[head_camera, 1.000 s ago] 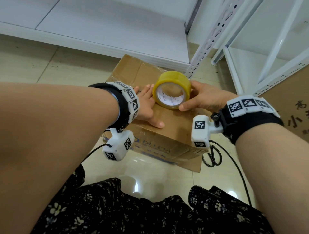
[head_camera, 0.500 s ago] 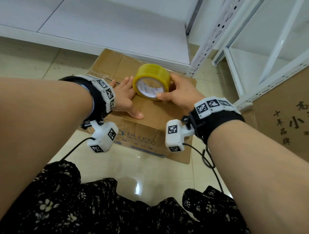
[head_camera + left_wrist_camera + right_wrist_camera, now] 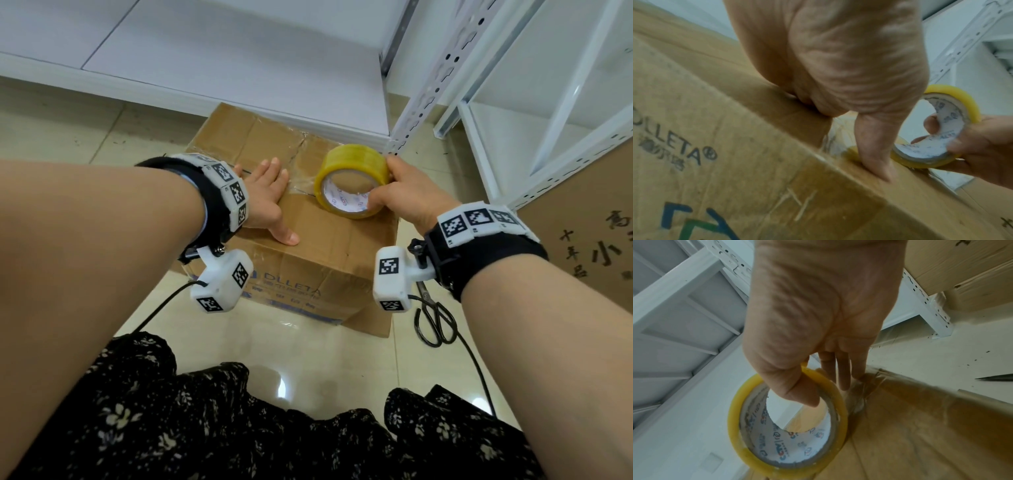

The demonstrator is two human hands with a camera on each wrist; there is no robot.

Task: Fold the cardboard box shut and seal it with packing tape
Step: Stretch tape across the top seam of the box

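Note:
A brown cardboard box [image 3: 318,253] with blue print sits on the floor, its top flaps folded shut. My left hand [image 3: 265,202] lies flat on the top with straight fingers, thumb [image 3: 875,155] pressing near the front edge. My right hand [image 3: 394,195] grips a yellow roll of packing tape [image 3: 352,185] standing on edge on the box top, thumb [image 3: 797,391] hooked inside the core, fingers over the outer rim. A clear strip of tape [image 3: 301,181] stretches from the roll toward my left hand. The roll [image 3: 787,426] shows a white printed core; the box top [image 3: 920,434] lies beneath it.
Black scissors [image 3: 433,320] lie on the tiled floor right of the box. White metal shelving [image 3: 428,89] stands behind and to the right. A larger cardboard carton [image 3: 589,233] with black characters stands at far right. My patterned dress [image 3: 239,428] fills the bottom.
My right hand has carried the tape roll rightward across the box top, away from the left hand, drawing out a strip of tape. The left hand stays flat on the box.

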